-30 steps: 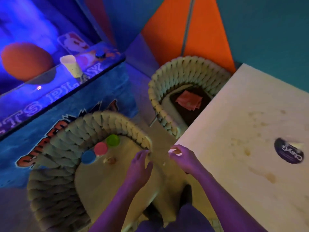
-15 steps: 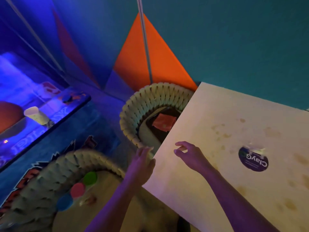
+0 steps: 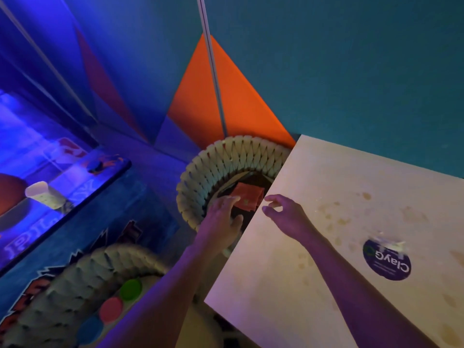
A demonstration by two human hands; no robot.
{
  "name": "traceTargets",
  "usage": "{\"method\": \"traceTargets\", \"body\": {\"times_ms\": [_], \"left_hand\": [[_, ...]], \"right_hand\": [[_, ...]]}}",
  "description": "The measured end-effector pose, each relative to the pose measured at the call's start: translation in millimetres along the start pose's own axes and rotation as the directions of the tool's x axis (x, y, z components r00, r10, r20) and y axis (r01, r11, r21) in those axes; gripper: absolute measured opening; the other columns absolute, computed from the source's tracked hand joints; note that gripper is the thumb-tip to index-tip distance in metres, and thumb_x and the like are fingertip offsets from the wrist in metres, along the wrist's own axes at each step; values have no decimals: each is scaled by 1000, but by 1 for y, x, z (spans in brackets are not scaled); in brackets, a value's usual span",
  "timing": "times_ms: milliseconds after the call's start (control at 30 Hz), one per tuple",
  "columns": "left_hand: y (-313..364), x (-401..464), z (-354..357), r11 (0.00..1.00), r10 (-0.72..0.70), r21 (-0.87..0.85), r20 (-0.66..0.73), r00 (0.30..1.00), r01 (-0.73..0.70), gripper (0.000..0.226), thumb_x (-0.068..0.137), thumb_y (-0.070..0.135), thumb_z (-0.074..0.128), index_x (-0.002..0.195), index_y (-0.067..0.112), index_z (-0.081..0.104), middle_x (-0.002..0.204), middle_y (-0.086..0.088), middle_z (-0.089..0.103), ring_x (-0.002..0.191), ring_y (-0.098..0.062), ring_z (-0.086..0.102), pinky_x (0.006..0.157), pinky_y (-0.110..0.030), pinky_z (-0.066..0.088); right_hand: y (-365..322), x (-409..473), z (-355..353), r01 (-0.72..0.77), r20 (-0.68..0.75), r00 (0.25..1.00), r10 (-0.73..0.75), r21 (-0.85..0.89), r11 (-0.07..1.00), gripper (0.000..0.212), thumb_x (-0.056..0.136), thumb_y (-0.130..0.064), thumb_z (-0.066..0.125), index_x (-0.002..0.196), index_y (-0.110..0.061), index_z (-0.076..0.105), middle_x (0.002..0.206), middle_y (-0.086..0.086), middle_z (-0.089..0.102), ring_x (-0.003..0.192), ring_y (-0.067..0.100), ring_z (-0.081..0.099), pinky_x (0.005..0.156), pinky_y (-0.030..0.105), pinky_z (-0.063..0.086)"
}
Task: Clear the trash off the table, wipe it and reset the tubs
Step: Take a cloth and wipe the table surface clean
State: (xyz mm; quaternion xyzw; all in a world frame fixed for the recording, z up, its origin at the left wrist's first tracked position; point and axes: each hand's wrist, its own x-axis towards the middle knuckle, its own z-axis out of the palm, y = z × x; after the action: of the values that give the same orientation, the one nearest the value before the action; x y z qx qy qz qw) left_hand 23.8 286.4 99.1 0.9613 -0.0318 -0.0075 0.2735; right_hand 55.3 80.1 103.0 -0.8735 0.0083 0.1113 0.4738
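Leftmost, under blue light: a pale paper cup lying on its side on the glass arcade top, mouth toward the upper left, long axis slanting down to the right. Lower left, on the near woven chair: three round tub lids in a diagonal row, blue, pink, green, climbing toward the upper right. Centre: left hand over the seat of the far woven chair, fingers loosely extended, tips at the edge of a folded orange cloth lying flat there; contact unclear. Just right: right hand above the stained table corner, thumb and forefinger curled close, nothing visible between them. Far right: dark round ClayG sticker on the tabletop, lettering upside down.
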Motion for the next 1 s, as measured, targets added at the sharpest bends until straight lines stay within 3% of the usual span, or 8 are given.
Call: {"method": "traceTargets", "body": {"times_ms": [200, 367, 567, 700, 800, 900, 1000], "left_hand": [[-35, 43, -13, 1000, -16, -15, 43, 999, 16, 58, 97, 40, 58, 149, 29, 35, 152, 0, 36, 139, -21, 39, 108, -45, 45], [-76, 80, -30, 999, 0, -42, 57, 998, 2, 57, 98, 37, 58, 150, 27, 37, 151, -2, 39, 136, -22, 43, 106, -40, 45], [-121, 122, -38, 996, -20, -86, 86, 996, 28, 57, 98, 39, 57, 150, 26, 37, 150, -3, 40, 135, -22, 44, 106, -42, 46], [-137, 149, -33, 994, -15, -106, 91, 996, 24, 57, 98, 36, 57, 150, 23, 38, 149, -4, 41, 136, -22, 43, 108, -39, 43], [-143, 169, -25, 994, -26, -103, 109, 994, 37, 57, 98, 34, 58, 151, 22, 38, 150, -5, 41, 136, -23, 43, 109, -36, 40], [-150, 189, -15, 995, -39, -91, 136, 990, 51, 58, 98, 34, 58, 150, 23, 37, 150, -5, 40, 134, -23, 45, 108, -36, 42], [-159, 213, 3, 994, -56, -80, 171, 984, 70, 58, 98, 35, 58, 151, 24, 36, 150, -5, 40, 136, -22, 43, 109, -40, 42]], "right_hand": [[-26, 48, 18, 4, -27, 1000, -5, -51, 999, 36, 91, -33, 67, 126, -23, 64, 118, -1, 68, 97, 8, 57, 81, 22, 39], [-42, 90, 45, -23, -37, 999, 19, -105, 994, 37, 93, -32, 66, 128, -21, 62, 120, 2, 67, 94, 12, 60, 66, 19, 44], [-49, 133, 74, -62, -33, 998, 57, -165, 984, 39, 94, -33, 66, 130, -20, 61, 127, 3, 61, 108, 16, 60, 88, 31, 51], [-44, 167, 85, -70, -22, 998, 67, -184, 981, 39, 94, -33, 65, 131, -22, 59, 129, 2, 57, 109, 16, 59, 83, 27, 50], [-39, 193, 91, -94, -13, 996, 93, -168, 981, 38, 93, -36, 65, 129, -26, 59, 127, 3, 57, 106, 18, 62, 82, 36, 58], [-32, 220, 97, -105, -12, 994, 105, -195, 975, 40, 92, -37, 65, 129, -26, 59, 128, 5, 58, 107, 19, 61, 92, 41, 54], [-20, 248, 104, -145, 6, 989, 149, -190, 971, 42, 90, -39, 65, 131, -28, 57, 129, 5, 55, 106, 21, 62, 87, 46, 57]]}}
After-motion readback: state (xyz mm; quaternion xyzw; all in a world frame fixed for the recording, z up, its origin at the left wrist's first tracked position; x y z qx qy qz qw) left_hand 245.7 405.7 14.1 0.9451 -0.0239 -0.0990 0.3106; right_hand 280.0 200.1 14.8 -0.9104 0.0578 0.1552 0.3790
